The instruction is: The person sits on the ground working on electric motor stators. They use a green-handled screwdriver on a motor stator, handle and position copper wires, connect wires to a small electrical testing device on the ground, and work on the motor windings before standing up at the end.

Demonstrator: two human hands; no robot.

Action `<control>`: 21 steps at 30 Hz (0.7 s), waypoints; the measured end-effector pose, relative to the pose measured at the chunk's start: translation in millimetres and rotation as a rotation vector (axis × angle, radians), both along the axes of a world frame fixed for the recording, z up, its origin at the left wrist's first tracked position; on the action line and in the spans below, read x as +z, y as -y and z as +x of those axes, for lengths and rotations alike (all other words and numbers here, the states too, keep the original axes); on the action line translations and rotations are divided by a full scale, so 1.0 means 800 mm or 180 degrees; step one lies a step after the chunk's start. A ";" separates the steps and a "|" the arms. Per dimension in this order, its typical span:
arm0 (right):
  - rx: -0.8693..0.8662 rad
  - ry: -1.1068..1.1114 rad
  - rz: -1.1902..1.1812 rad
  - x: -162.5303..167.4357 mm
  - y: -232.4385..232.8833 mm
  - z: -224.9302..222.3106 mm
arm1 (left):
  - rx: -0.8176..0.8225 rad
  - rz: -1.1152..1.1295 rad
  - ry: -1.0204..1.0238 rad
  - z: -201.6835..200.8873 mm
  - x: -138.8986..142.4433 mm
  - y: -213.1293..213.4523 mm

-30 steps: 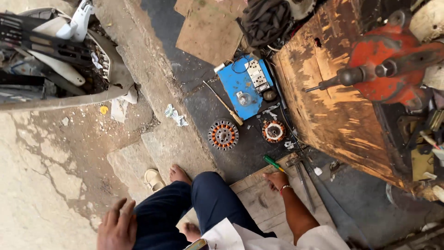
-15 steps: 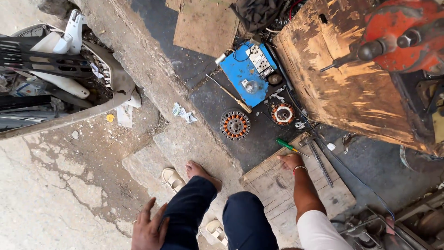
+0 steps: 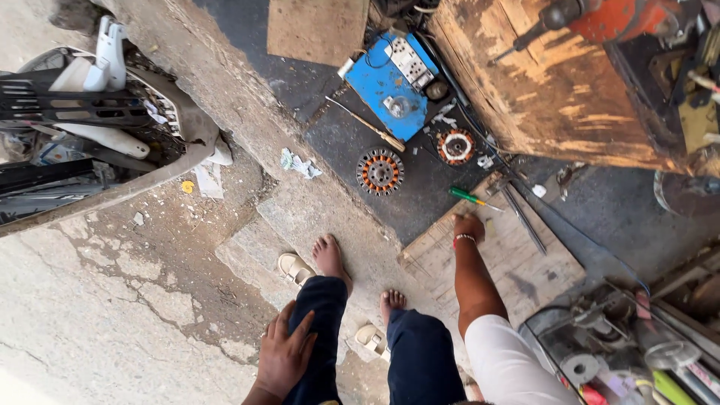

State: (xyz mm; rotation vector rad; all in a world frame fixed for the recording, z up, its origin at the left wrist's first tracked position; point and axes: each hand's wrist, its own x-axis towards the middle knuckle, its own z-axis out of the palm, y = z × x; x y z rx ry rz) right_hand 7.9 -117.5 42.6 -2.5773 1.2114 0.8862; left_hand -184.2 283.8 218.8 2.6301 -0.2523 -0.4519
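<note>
Ground: a cracked concrete pavement [image 3: 112, 300] on the left, a raised concrete kerb [image 3: 247, 127] running diagonally, and a dark oily workshop floor [image 3: 420, 195] on the right.
Right hand: the right hand [image 3: 468, 226] reaches down and rests, fingers curled, on the near corner of a flat pale wooden board [image 3: 510, 262]; whether it grips anything there cannot be told. A thin red-and-white bangle [image 3: 465, 239] sits on the wrist.
Left hand: the left hand [image 3: 283, 352] lies open, fingers spread, on the person's left thigh in dark blue trousers [image 3: 319, 330], holding nothing.
Nearest tool: a green-handled screwdriver [image 3: 469, 197] lies on the dark floor just beyond the right hand's fingers, apart from them.
Feet: two bare feet on the kerb, with two cream sandals [image 3: 294, 267] beside them.
Motor parts: a round copper-wound stator with orange windings [image 3: 380, 172] lies on the floor left of the screwdriver; a smaller copper-wound ring with a white centre [image 3: 456, 146] lies further off.
Further out: a blue metal box with a white panel [image 3: 390, 82], a wooden-handled tool [image 3: 369, 124] beside it, and a large worn wooden bench [image 3: 555, 97] carrying an orange machine [image 3: 607, 16].
Left edge: a grey and white scooter body [image 3: 97, 120] stands on the pavement.
</note>
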 end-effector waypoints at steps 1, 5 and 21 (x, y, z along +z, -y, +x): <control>0.0020 0.0012 0.0011 -0.002 -0.002 0.000 | -0.0052 -0.0006 -0.0121 0.005 -0.002 0.001; 0.0212 0.0205 0.0740 0.016 -0.010 -0.017 | -0.0322 0.0091 -0.0391 0.017 -0.002 0.008; -0.0633 0.0081 0.2420 0.250 -0.062 -0.221 | 0.2509 0.1182 -0.2035 -0.118 0.162 -0.221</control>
